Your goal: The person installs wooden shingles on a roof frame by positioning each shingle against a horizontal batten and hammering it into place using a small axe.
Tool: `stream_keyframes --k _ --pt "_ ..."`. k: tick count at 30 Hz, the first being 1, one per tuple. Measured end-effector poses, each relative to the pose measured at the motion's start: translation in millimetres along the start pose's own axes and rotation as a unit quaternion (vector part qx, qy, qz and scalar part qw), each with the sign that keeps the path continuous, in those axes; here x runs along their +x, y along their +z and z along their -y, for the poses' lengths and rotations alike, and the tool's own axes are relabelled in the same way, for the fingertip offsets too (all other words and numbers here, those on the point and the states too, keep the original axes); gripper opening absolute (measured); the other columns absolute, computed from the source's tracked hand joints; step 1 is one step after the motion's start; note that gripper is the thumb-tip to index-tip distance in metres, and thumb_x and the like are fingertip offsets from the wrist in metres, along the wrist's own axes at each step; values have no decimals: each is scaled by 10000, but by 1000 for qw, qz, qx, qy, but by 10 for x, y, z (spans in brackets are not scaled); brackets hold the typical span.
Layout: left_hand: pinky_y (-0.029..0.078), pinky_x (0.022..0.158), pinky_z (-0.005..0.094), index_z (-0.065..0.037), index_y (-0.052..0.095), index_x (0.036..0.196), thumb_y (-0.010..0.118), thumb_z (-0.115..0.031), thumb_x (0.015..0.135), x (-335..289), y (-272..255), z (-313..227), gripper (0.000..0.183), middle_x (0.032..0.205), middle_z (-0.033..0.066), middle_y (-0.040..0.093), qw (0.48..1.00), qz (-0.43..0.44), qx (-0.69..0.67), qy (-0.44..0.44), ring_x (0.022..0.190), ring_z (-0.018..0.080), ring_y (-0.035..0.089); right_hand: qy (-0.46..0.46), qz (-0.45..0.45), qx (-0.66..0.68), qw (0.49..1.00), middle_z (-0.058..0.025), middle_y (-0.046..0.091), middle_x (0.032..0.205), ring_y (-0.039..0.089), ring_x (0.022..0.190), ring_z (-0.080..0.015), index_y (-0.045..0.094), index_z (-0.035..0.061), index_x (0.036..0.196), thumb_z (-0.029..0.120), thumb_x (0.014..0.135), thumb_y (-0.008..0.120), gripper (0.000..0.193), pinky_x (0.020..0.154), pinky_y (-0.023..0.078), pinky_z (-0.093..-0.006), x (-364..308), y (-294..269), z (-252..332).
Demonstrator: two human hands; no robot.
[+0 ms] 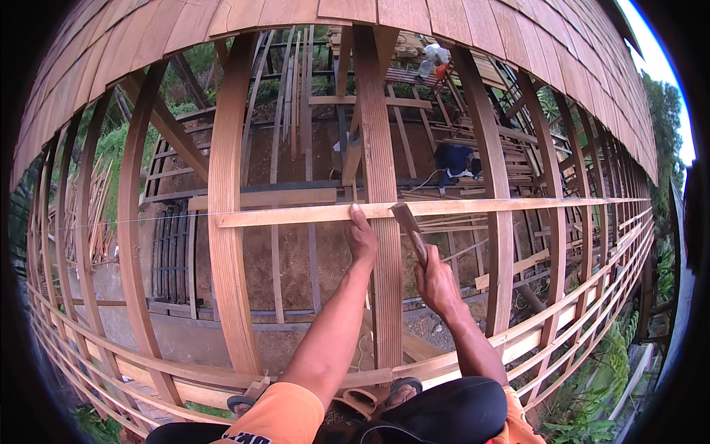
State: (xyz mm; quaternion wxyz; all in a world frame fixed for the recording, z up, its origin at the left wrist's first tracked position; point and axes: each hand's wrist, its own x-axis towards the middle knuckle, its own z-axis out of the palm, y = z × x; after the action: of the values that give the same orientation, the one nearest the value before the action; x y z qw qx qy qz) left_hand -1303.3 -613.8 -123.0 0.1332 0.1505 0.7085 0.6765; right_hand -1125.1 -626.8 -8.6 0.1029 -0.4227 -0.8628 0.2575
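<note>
A long, pale wooden batten lies across several rafters, its left end on the rafter left of centre. My left hand grips the batten beside the middle rafter, thumb on the wood and the other fingers mostly hidden. In my right hand is a hammer, held by its handle. The hammer's head is at the batten, over the middle rafter; I cannot tell whether it touches. Any nail there is too small to make out. A thin string runs along the batten and on to the left.
Wooden shingles cover the roof above the batten. Lower battens cross the rafters near my feet. Through the open frame, far below, are a person in dark blue, stacked timber and bare ground. Plants grow at lower right.
</note>
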Motion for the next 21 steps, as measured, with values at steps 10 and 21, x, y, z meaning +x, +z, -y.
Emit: stream_keyframes --k 10,21 --pt "427 946 501 136 546 1215 294 -519 1070 38 -36 -155 717 1172 355 605 999 -7 -15 -42 1122 493 568 88 15 325 942 -205 660 915 668 771 -278 462 -13 1246 195 982 615 369 711 530 -387 -560 415 106" --pt "428 936 488 125 533 1223 312 -485 1077 -12 -84 -56 665 1179 337 598 998 -10 -18 -54 1105 471 564 158 3 408 899 -28 592 700 558 568 -103 442 19 1099 184 993 616 262 510 473 -294 -801 868 287"
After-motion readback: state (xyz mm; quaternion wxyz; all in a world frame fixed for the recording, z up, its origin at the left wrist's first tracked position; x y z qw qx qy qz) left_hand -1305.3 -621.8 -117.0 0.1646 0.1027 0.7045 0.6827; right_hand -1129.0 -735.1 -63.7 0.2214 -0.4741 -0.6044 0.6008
